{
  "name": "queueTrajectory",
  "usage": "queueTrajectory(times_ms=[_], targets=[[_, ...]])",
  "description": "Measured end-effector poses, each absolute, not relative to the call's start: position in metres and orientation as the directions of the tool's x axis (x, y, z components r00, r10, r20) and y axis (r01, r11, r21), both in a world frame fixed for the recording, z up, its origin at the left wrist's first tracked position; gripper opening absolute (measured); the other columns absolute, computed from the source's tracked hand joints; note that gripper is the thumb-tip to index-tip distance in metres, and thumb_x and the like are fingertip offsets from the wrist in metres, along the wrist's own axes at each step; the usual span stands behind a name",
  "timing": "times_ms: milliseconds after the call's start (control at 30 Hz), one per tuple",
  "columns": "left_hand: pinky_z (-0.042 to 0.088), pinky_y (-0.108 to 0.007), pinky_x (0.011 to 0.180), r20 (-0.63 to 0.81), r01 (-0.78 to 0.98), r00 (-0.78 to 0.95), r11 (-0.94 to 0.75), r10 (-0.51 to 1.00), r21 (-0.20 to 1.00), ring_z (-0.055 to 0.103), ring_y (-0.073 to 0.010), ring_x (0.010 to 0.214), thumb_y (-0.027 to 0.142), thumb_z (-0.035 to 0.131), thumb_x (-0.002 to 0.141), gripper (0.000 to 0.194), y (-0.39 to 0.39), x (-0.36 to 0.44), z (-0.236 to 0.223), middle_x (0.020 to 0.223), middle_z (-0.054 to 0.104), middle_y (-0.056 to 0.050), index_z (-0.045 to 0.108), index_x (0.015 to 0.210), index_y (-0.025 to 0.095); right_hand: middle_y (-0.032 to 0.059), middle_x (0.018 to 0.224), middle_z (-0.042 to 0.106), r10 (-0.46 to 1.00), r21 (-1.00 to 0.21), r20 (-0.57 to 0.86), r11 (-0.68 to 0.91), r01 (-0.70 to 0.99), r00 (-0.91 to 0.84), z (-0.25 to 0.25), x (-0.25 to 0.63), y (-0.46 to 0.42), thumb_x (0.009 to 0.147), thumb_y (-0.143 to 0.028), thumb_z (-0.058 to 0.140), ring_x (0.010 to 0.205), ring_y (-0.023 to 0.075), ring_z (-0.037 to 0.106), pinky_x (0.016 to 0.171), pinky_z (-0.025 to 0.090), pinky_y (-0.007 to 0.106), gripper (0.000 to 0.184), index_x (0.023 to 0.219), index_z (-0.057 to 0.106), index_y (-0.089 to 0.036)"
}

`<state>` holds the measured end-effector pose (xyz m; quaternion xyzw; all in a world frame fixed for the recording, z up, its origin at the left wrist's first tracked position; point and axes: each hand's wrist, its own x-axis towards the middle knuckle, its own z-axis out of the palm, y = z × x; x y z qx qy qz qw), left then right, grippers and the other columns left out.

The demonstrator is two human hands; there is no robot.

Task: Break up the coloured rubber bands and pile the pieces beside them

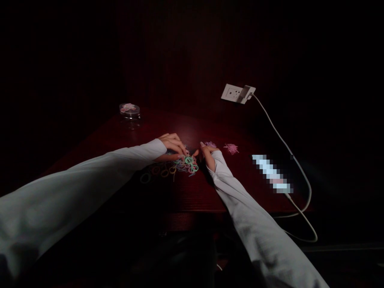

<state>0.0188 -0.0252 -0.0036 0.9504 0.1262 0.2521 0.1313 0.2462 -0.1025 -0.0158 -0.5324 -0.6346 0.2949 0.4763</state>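
Over a tangle of small pastel rubber bands [188, 165] on the dark red wooden table [183, 196], my left hand [173, 146] curves down, its fingertips at the tangle's left side. The dim light hides whether those fingers pinch a band. My right hand [208, 156] rests at the tangle's right side, thumb and fingers apart and holding nothing I can see. A loose row of darker rings [157, 172] lies just below my left wrist. Both forearms are in pale long sleeves.
A small purple heap of bands [210, 144] and a pink heap [231, 149] lie to the right. A lidded glass jar [129, 112] stands at the far left. A pixelated phone [271, 174] lies on the right, its white cable [288, 146] rising to a wall socket [232, 94].
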Motion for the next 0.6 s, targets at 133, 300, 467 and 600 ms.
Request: queueTrajectory(times_ms=[133,300,467,600], targets=[[0.033,-0.036,0.094,0.441,0.177,0.844,-0.935,0.305,0.309,0.058,-0.0204,0.099,0.048,0.050,0.103,0.040,-0.024,0.014,0.001,0.101,0.079,-0.002,0.079,0.089,0.024,-0.0006,0.051,0.051,0.961,-0.893,0.278,0.258,0.369,0.000,-0.016,0.243,-0.105,0.091,-0.077,0.047,0.051,0.0126,0.048,0.054,0.035,0.029,0.068,0.064,0.072,-0.020],[0.035,-0.037,0.093,0.451,0.199,0.828,-0.926,0.334,0.320,0.059,-0.0208,0.098,0.051,0.046,0.104,0.047,-0.028,0.012,0.005,0.097,0.077,-0.004,0.077,0.084,0.023,-0.0021,0.050,0.048,0.937,-0.885,0.327,0.257,0.389,0.125,-0.018,0.250,-0.101,0.091,-0.074,0.050,0.049,0.0113,0.042,0.051,0.029,0.028,0.064,0.064,0.069,-0.020],[0.040,-0.039,0.095,0.500,0.168,0.782,-0.899,0.372,0.405,0.061,-0.0228,0.099,0.048,0.052,0.101,0.040,-0.029,0.013,0.005,0.100,0.076,-0.006,0.076,0.084,0.021,-0.0024,0.046,0.044,0.953,-0.879,0.276,0.198,0.434,0.125,-0.015,0.255,-0.106,0.094,-0.069,0.049,0.047,0.0111,0.039,0.050,0.027,0.029,0.062,0.063,0.071,-0.019],[0.040,-0.040,0.097,0.474,0.157,0.793,-0.880,0.383,0.448,0.062,-0.0236,0.100,0.052,0.052,0.101,0.041,-0.029,0.013,0.007,0.101,0.078,-0.006,0.078,0.090,0.022,-0.0014,0.049,0.049,0.958,-0.842,0.286,0.244,0.481,0.014,-0.012,0.253,-0.109,0.095,-0.061,0.050,0.052,0.0130,0.045,0.056,0.034,0.030,0.057,0.065,0.075,-0.020]])
